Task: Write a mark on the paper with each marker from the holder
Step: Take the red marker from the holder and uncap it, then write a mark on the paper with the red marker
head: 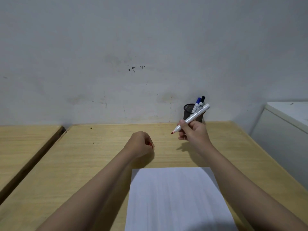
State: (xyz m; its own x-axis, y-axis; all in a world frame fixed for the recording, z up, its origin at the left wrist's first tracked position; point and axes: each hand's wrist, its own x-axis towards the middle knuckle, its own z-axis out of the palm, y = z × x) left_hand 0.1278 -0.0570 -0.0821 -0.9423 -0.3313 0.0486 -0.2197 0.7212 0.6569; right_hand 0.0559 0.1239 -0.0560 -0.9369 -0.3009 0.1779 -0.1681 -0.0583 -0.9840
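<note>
My right hand (194, 130) grips a white marker (198, 114) with its red tip bare, pointing left and down above the table. My left hand (139, 144) is closed on the red cap (150, 145), which peeks out between the fingers, just beyond the paper's far edge. The white sheet of paper (175, 197) lies flat on the wooden table (83, 155) in front of me, with no marks visible. A black mesh holder (188, 111) stands at the back by the wall. It holds a blue-capped marker (197, 101) and a black-capped marker (202, 99).
A second wooden table (25, 142) sits to the left across a narrow gap. A white cabinet (286, 127) stands against the table's right side. A stained grey wall runs right behind the table.
</note>
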